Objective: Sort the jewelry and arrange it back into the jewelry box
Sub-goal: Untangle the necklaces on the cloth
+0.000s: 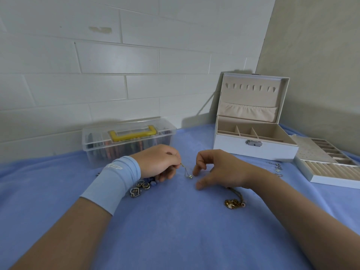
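Fingertips of our left hand [157, 162] pinch the upper end of a thin chain [184, 169]. The grip is tight on it, with the other fingers curled under. The chain hangs down to a small pendant [190, 176] that touches the blue cloth [175, 230]. Our right hand [220, 168] hovers just beside the pendant, its grip loose, fingers half curled, and we see nothing held in it. A light blue wristband [116, 182] sits on our left wrist. Below the left hand lies a cluster of heart-shaped pieces [139, 189], and near the right wrist a heap of gold chain [234, 201]. Small silver pieces [277, 168] lie further right. Behind stands the white jewelry box [233, 149], lid open, with its lifted-out tray [335, 182] beside it. A clear plastic case [128, 139] with a yellow handle stands back left.
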`<state>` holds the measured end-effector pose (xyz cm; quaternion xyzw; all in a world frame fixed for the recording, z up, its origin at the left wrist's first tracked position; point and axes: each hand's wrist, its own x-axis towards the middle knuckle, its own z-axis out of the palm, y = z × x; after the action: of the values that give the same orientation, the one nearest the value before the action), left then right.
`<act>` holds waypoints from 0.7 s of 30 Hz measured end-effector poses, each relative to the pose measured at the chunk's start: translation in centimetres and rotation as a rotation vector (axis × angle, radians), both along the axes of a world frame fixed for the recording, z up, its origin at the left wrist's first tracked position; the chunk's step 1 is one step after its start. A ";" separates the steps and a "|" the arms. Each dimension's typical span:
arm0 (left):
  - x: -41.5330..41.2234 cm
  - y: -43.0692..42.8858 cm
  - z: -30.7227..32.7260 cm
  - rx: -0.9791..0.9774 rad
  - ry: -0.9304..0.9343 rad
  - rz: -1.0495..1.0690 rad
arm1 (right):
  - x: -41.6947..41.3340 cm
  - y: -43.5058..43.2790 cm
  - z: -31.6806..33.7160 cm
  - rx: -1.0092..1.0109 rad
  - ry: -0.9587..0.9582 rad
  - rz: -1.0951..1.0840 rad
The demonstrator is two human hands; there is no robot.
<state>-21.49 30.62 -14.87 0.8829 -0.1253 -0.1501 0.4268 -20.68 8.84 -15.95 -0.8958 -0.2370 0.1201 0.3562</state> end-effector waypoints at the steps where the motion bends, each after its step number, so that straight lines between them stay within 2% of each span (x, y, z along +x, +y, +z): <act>1: 0.0 0.1 0.0 -0.002 0.012 -0.004 | 0.0 0.1 -0.1 -0.025 -0.042 0.016; 11: -0.3 0.5 0.6 -0.066 0.062 -0.065 | -0.3 1.2 -0.4 0.000 -0.223 -0.002; 17: -0.6 0.4 0.7 -0.134 0.048 -0.081 | -0.3 1.7 -0.8 0.018 -0.094 0.053; 21: -0.2 0.9 0.6 -0.062 0.008 -0.017 | -0.2 0.9 -0.4 0.074 -0.071 -0.077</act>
<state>-21.69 31.56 -14.25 0.8675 -0.1357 -0.1532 0.4534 -20.83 9.74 -16.39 -0.8943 -0.2190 0.0656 0.3847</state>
